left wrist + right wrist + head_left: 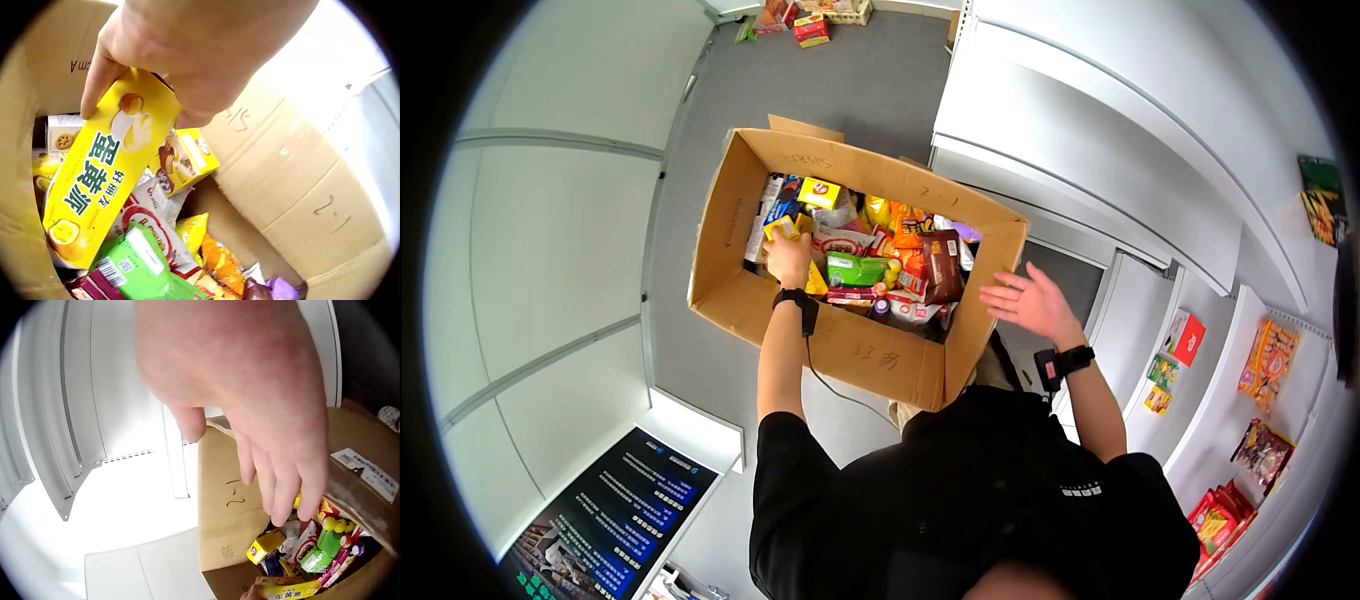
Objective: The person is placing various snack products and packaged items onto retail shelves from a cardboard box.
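In the left wrist view the left hand (181, 56) pinches the end of a long yellow box (112, 169) with green lettering, tilted over the other packets. The same hand (788, 262) is inside the cardboard box (870, 350) at its left side in the head view. Around it lie a smaller yellow box (819, 193), a green packet (855, 268) and a brown bag (941, 265). The right hand (1032, 302) hangs beside the carton's right edge, fingers extended and holding nothing; in the right wrist view this hand (250, 406) is over the carton's edge.
White shelves (1080, 110) stand on the right, with a red box (1184, 337) and snack bags (1268, 362) on the lower ones. More packets (811, 30) lie on the floor at the far end. A dark display panel (615, 515) is at the lower left.
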Motion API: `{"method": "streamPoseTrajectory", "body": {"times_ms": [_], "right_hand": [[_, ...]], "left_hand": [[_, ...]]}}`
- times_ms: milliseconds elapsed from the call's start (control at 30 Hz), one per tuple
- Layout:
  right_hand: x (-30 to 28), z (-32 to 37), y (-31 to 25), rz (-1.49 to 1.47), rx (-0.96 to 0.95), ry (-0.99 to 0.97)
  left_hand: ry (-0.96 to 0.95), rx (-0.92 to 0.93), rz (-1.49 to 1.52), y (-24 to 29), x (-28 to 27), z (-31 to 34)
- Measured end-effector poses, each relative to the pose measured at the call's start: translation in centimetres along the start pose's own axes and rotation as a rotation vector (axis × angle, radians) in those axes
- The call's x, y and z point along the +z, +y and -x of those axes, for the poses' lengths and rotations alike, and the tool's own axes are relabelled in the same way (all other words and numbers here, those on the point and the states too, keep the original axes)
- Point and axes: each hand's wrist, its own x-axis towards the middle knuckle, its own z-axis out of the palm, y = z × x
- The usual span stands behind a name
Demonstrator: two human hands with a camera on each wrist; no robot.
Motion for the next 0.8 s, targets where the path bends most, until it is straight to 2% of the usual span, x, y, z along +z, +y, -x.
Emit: {"method": "streamPoseTrajectory", "body": {"times_ms": [133,233,267,367,400,500,533,633,800], "right_hand": [[0.4,0.8,1.5,0.063,-0.083,-0.013],[0.3,1.4,4.1,0.131,-0.159,-0.003],[0.5,1.5,5.1,0.156,-0.178,0.019],[0.9,1.8,7.5,0.165,-0.173,0.047],[1.3,2.3,8.4,0.178,-0.154,0.081],[2.9,2.9,11.2,0.168,-0.143,0.109],[3.3,3.2,12.3,0.18,-0.157,0.093],[3.9,3.4,14.3,0.224,-0.19,0.076],[6.6,6.0,16.7,0.377,-0.33,0.055]], "left_hand": [[0.152,0.085,0.181,-0.9,-6.1,2.9],[0.176,0.102,0.321,-2.4,-10.1,5.5],[0.206,0.131,0.385,-3.3,-10.8,6.2],[0.136,0.107,0.607,-6.1,-10.4,6.2],[-0.007,0.036,0.754,-5.6,-12.6,9.0],[-0.387,-0.095,1.204,-7.9,-12.3,10.5],[-0.453,-0.169,1.323,-8.4,-12.2,11.3],[-0.682,-0.339,1.393,-10.3,-10.5,12.4],[-0.954,-0.271,1.374,-10.3,-9.2,18.3]]}}
